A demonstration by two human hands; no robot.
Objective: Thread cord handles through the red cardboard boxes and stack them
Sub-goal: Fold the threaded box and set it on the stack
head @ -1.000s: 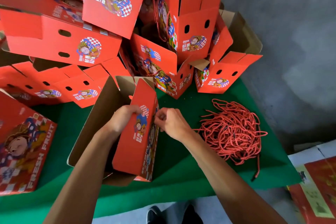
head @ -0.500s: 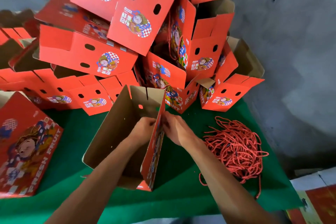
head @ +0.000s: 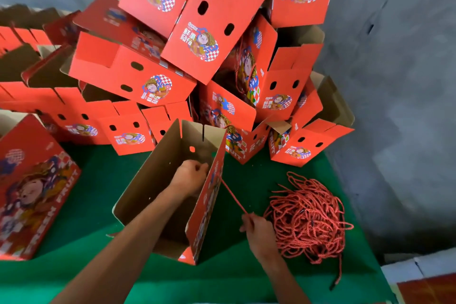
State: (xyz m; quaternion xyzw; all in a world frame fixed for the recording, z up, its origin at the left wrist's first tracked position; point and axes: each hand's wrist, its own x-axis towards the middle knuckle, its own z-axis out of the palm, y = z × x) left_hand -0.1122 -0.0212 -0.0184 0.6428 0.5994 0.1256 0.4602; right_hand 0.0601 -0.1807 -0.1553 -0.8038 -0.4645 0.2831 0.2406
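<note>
An open red cardboard box with a brown inside stands on the green table in front of me. My left hand is inside it, fingers pinched against the right wall near the cord's entry point. A taut red cord runs from that wall's outer face down to my right hand, which grips it outside the box. A tangled heap of red cords lies just right of that hand.
A tall, loose pile of red boxes fills the back of the table. Another red box lies flat at the left. A grey wall stands to the right. More cardboard sits at the bottom right.
My right hand has pulled away from the box wall, down and right, drawing a cord out taut. My left hand went deeper inside the box. The view tilted upward.
</note>
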